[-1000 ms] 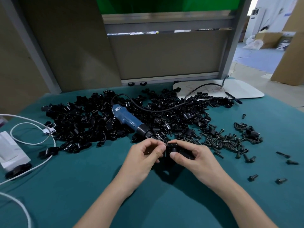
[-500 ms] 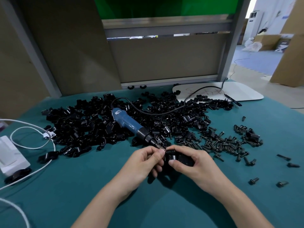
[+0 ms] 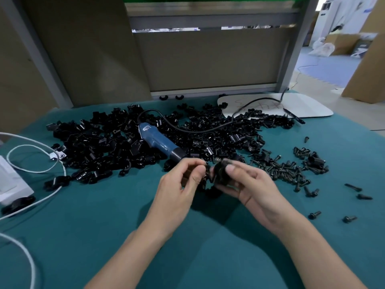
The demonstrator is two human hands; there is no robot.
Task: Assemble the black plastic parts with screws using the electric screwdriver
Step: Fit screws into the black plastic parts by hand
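The black plastic part (image 3: 220, 170) is held just above the surface (image 3: 104, 215), straight ahead of the person and between the two hands. The right hand (image 3: 254, 184) grips it with the thumb on top and fingers curled beneath. The left hand (image 3: 179, 184) pinches at its left edge with thumb and forefinger; blur hides whether a screw sits between them. The electric screwdriver (image 3: 158, 142) lies just beyond, its long axis running from far left to near right, nose aimed at the hands. The left hand is the nearer, almost touching the nose. Loose screws (image 3: 287, 167) lie to the right. Compared with half a second ago, the hands have risen and moved closer to the screwdriver's nose, while the tool itself has not shifted.
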